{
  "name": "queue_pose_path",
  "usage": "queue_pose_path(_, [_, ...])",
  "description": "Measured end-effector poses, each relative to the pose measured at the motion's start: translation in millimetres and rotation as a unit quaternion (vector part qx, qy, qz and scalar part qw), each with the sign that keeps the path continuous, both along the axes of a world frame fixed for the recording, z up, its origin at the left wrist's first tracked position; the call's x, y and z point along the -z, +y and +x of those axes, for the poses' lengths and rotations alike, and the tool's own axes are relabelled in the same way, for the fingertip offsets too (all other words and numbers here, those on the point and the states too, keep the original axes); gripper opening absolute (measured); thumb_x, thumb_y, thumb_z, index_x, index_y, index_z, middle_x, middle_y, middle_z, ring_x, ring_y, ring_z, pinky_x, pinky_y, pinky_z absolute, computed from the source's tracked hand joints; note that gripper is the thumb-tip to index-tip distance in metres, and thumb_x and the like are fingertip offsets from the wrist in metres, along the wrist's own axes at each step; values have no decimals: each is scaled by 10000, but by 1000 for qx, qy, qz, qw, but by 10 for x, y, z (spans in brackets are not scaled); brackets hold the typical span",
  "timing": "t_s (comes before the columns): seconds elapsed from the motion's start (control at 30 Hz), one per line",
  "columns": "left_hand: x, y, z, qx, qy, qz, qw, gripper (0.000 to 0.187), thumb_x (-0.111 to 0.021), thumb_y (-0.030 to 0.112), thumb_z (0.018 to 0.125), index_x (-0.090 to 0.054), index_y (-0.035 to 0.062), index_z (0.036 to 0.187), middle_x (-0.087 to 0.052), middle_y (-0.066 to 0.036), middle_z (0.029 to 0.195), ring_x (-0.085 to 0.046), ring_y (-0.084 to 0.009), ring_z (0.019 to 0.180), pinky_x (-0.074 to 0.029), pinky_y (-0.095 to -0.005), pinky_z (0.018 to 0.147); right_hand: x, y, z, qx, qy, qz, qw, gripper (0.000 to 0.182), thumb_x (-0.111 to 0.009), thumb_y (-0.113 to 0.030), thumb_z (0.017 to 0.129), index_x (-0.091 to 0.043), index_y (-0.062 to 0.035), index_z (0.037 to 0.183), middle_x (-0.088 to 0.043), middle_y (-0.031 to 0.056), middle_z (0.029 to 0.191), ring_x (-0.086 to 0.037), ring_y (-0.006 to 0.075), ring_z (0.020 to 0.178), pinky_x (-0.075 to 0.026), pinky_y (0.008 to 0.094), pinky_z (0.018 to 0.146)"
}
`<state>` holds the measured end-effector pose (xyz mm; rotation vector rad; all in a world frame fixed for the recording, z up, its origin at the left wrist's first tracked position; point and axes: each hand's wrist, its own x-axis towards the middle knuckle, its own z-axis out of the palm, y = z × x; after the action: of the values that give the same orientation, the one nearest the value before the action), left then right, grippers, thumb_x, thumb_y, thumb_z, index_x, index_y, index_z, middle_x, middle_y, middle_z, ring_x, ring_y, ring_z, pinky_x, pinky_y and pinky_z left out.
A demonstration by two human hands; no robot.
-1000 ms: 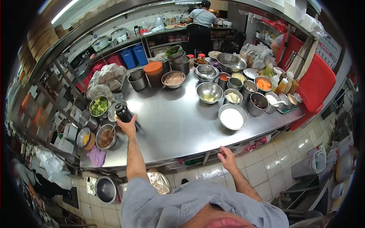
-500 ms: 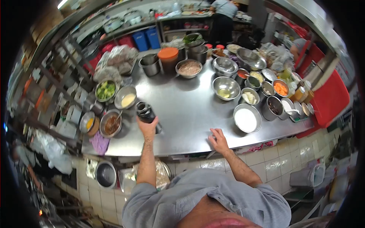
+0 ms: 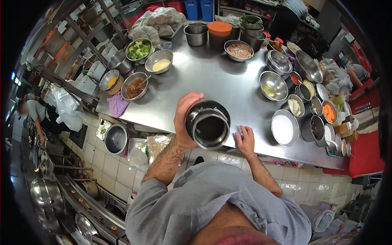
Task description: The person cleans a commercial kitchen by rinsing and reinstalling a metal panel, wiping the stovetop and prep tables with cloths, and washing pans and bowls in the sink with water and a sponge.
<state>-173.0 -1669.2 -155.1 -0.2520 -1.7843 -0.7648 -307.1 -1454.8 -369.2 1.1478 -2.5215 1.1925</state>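
At the table's near edge [image 3: 153, 116], the left hand [image 3: 183, 116] curls its fingers round the flask [image 3: 209, 125], mouth up, seemingly to show its inside, while the right hand [image 3: 246, 143] hangs half-open and empty nearby, perhaps for balance.

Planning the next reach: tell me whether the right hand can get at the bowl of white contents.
Most likely yes. The right hand looks empty, and only bare tabletop lies between it and the bowl of white contents, which stands uncovered.
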Motion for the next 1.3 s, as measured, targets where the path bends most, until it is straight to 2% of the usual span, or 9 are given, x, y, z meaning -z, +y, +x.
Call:
queue_pose_path(0.03, [-109, -23, 27, -12, -23, -28, 999, 620, -743, 138, 647, -417, -26, 1149, -529, -201, 1066, -534, -319, 978, -432, -402, 847, -16, 8, -2, -2, 21, 7, 1000, 365, -604, -197, 804, -532, -14, 1112, -504, 161, 1029, -507, 293, 911, -427, 366, 798])
queue_pose_path(0.1, [-389, 39, 50, -7, 13, -41, 999, 571, -713, 160, 691, -419, -31, 1141, -532, -206, 1056, -542, -323, 957, -438, -414, 837, -55, 0, 11, -9, 45, 6, 999, 363, -591, -184, 814, -523, -1, 1120, -503, 159, 1028, -516, 275, 885, -438, 349, 788])
queue_pose_path(0.17, [-663, 97, 79, -16, 36, -50, 998, 531, -691, 161, 716, -421, -33, 1130, -535, -208, 1043, -550, -325, 935, -444, -420, 826, -85, -1, 23, 8, -47, -10, 999, 338, -619, -189, 786, -549, -24, 1073, -511, 161, 1013, -499, 315, 930, -416, 387, 800])
queue_pose_path(0.2, [-741, 104, 94, -25, 44, -54, 997, 510, -680, 152, 724, -421, -32, 1123, -536, -209, 1035, -554, -325, 924, -447, -420, 820, -95, -59, 33, 4, -138, -67, 988, 333, -619, -186, 785, -550, -23, 1067, -513, 159, 1011, -500, 315, 926, -416, 388, 799])
queue_pose_path(0.23, [-825, 126, 111, -35, 54, -56, 996, 490, -670, 144, 732, -421, -30, 1117, -538, -210, 1026, -557, -324, 913, -450, -420, 814, -138, -9, 37, 4, 27, -16, 1000, 332, -621, -186, 785, -550, -25, 1067, -513, 156, 1009, -501, 313, 923, -416, 388, 797])
queue_pose_path(0.4, [-1190, 218, 180, -61, 122, -91, 987, 420, -639, 110, 750, -422, -18, 1086, -552, -205, 978, -575, -316, 852, -473, -414, 775, -99, -14, 24, 10, 30, -19, 999, 322, -613, -187, 790, -551, -25, 1062, -512, 152, 1004, -501, 310, 918, -415, 386, 793])
queue_pose_path(0.53, [-1291, 207, 221, -69, 153, -97, 981, 413, -639, 111, 749, -424, -16, 1078, -554, -203, 974, -577, -314, 843, -478, -410, 768, -148, -7, 39, 9, 18, -9, 1000, 310, -599, -179, 799, -552, -22, 1063, -509, 149, 1004, -501, 304, 915, -415, 381, 795])
queue_pose_path(1.3, [-1573, 200, 498, -92, 174, -136, 971, 401, -644, 121, 744, -431, -17, 1056, -557, -202, 958, -576, -309, 826, -490, -405, 744, -76, -1, 34, 10, 9, -9, 1000, 291, -589, -186, 813, -568, -11, 1045, -511, 150, 1014, -496, 300, 939, -404, 381, 822])
